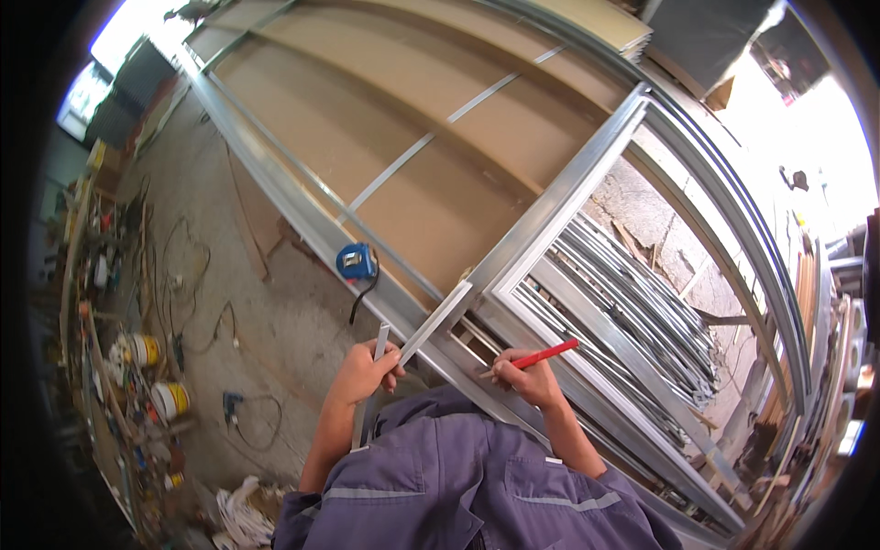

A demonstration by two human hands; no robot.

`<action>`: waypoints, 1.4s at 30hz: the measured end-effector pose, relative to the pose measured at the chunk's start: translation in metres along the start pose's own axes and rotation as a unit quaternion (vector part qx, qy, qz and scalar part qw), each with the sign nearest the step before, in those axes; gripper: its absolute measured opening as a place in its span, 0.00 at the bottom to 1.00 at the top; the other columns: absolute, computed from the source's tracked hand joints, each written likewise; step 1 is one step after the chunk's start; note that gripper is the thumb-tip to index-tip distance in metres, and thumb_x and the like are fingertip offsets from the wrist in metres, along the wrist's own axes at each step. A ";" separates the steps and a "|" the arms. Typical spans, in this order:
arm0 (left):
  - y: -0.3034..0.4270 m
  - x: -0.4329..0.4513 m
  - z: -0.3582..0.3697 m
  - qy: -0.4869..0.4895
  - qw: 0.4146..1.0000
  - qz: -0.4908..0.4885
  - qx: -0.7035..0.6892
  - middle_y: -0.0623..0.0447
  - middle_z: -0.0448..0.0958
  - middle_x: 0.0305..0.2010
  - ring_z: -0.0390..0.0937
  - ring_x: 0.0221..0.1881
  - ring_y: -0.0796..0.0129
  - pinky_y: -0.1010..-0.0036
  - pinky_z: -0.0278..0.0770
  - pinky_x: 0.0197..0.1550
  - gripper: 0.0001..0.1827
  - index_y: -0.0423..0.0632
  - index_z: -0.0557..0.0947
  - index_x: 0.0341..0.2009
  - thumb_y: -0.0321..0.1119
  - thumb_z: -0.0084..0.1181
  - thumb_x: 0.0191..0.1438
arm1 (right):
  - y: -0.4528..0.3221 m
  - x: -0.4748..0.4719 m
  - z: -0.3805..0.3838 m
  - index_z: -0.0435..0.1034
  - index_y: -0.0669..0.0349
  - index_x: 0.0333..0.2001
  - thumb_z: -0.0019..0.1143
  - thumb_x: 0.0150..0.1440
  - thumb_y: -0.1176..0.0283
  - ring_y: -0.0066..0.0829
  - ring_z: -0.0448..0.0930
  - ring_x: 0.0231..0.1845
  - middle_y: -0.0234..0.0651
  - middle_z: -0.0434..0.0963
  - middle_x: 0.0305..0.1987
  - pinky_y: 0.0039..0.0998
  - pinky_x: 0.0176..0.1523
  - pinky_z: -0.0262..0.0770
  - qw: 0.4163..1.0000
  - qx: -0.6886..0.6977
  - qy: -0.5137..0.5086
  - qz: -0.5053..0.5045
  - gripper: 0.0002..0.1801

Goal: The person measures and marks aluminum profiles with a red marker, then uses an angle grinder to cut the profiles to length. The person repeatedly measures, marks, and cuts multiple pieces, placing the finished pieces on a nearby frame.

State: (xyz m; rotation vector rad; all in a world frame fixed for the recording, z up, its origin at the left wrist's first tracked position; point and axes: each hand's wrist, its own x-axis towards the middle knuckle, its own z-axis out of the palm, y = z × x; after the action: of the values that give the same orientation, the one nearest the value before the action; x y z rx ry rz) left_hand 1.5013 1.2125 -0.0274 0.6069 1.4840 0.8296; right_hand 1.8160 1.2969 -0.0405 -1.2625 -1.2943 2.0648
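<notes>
My left hand [371,371] grips a narrow, light metal strip [436,323] that lies slantwise across the corner of a metal frame [405,302]. A second thin flat piece [382,337] stands up at the same hand; whether the two are joined as a square is hidden by my fingers. A red carpenter's pencil [546,354] is in my right hand [526,378], its tip pointing left, low over the frame's near rail. On the rail ahead and to the left rests a blue tape measure [357,262] with its black strap hanging over the edge.
Brown board panels [412,103] fill the frame's far part. Through the right opening shows a bundle of metal profiles [619,316] on the floor. Cables, a drill [232,405] and plastic buckets [170,401] lie on the concrete to the left. Boards [598,24] are stacked behind.
</notes>
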 end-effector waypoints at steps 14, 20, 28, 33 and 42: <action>0.076 -0.009 -0.031 0.021 0.985 0.061 0.158 0.51 0.81 0.25 0.75 0.21 0.75 0.76 0.75 0.22 0.14 0.40 0.81 0.40 0.40 0.57 0.67 | 0.074 -0.110 0.039 0.76 0.65 0.34 0.52 0.70 0.67 0.21 0.77 0.24 0.34 0.81 0.27 0.24 0.30 0.75 0.923 0.182 0.332 -0.065 0.14; 0.122 0.000 0.038 -0.196 0.965 0.117 0.129 0.55 0.78 0.24 0.73 0.20 0.76 0.78 0.71 0.22 0.15 0.41 0.82 0.38 0.40 0.52 0.71 | 0.118 -0.159 0.082 0.75 0.66 0.35 0.52 0.71 0.63 0.22 0.78 0.24 0.36 0.80 0.26 0.24 0.28 0.75 0.873 0.198 0.433 -0.107 0.17; 0.105 -0.010 0.179 -0.362 0.907 0.161 0.144 0.56 0.76 0.22 0.69 0.17 0.78 0.81 0.65 0.19 0.15 0.44 0.80 0.40 0.43 0.52 0.71 | 0.158 -0.243 0.117 0.75 0.66 0.35 0.51 0.72 0.61 0.22 0.77 0.24 0.36 0.79 0.26 0.25 0.28 0.73 0.787 0.230 0.555 -0.139 0.20; 0.042 -0.065 0.265 -0.421 0.871 0.144 0.209 0.58 0.73 0.20 0.65 0.15 0.80 0.82 0.60 0.17 0.15 0.45 0.80 0.40 0.44 0.54 0.70 | 0.220 -0.307 0.128 0.76 0.63 0.33 0.50 0.72 0.59 0.19 0.75 0.27 0.30 0.78 0.27 0.24 0.32 0.72 0.740 0.281 0.587 -0.171 0.20; -0.129 -0.197 0.371 -0.585 0.752 0.113 0.283 0.57 0.75 0.24 0.69 0.21 0.78 0.80 0.65 0.23 0.19 0.44 0.79 0.44 0.48 0.48 0.73 | 0.356 -0.459 0.149 0.75 0.65 0.33 0.48 0.71 0.63 0.21 0.79 0.31 0.31 0.81 0.28 0.25 0.36 0.75 0.662 0.301 0.676 -0.118 0.18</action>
State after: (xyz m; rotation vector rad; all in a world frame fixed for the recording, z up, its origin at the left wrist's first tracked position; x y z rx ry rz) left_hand 1.9010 1.0309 0.0009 1.4502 0.4293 0.0098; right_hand 1.9708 0.7210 -0.0999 -1.5413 -0.0088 0.6767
